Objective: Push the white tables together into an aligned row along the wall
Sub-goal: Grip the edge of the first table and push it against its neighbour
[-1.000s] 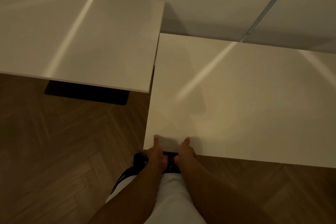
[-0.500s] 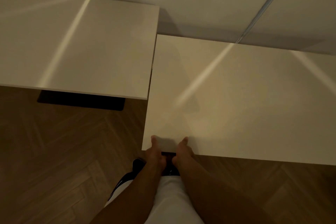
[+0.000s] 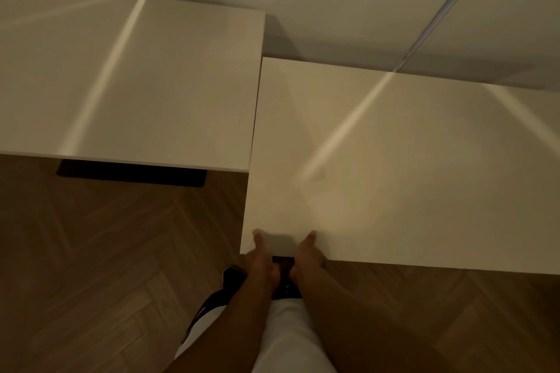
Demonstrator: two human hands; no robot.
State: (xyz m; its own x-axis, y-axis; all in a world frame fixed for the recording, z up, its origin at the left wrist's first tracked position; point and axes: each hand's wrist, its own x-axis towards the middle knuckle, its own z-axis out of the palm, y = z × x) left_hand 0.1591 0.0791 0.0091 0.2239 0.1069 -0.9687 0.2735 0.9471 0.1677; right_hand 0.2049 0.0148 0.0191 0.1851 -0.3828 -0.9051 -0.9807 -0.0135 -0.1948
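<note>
Two white tables stand by the wall. The left table (image 3: 136,82) sits further back, close to the wall. The right table (image 3: 409,166) sits nearer to me, its left side touching or nearly touching the left table's right side, its front edge well forward of the other's. My left hand (image 3: 260,254) and my right hand (image 3: 306,254) both grip the right table's front edge near its left corner, thumbs on top, fingers hidden underneath.
A pale panelled wall (image 3: 333,0) runs behind both tables, with a shadowed gap behind the right table. The left table's black base (image 3: 130,174) shows on the herringbone wooden floor (image 3: 106,266). My white trouser leg (image 3: 288,339) and dark shoe (image 3: 231,277) are below the hands.
The gap between the two tables' sides has closed to a thin line. Both hands have kept the same grip on the front edge.
</note>
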